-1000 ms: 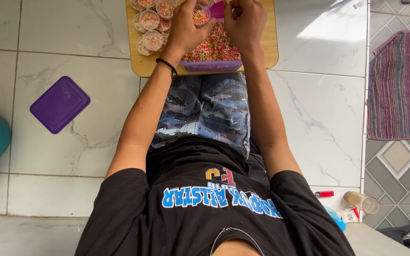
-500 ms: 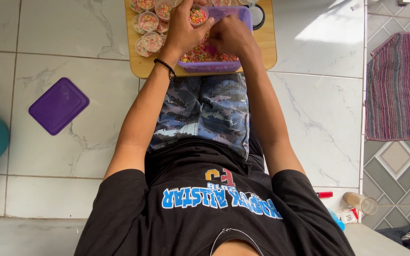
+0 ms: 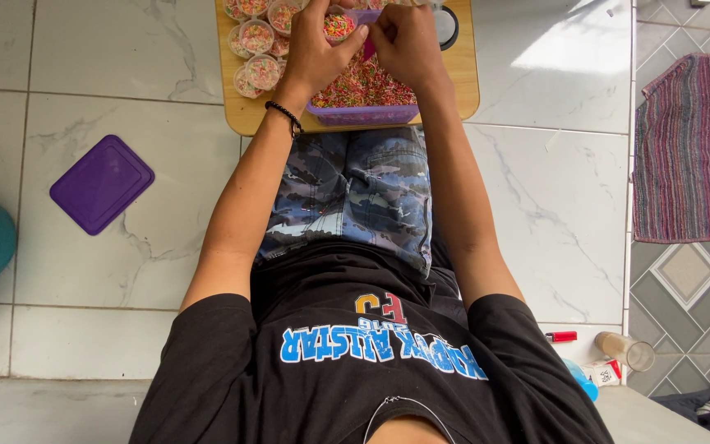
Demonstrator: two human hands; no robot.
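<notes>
Left hand (image 3: 315, 51) fingers curled round small cup (image 3: 338, 26) of sprinkles — over purple tub (image 3: 363, 113). Right hand (image 3: 404, 41) just beside cup, fingers pinching something purple — cannot tell what.

**Soft daylight, one hot patch on the tiles**

The room is evenly bright with daylight, colours clear and natural. A sunlit patch (image 3: 573, 49) falls on the white marble floor (image 3: 125, 74) at the upper right, almost washed out, so the light seems to come from that side. Shadows are faint and soft beneath the arms and along the edge of the wooden tabletop (image 3: 244, 115). The glossy tiles give a mild sheen, no harsh glare. Focus holds sharp across most of the view; the hands (image 3: 314, 49) are slightly soft. Straight tile lines bow a little near the edges, a wide lens.
</notes>
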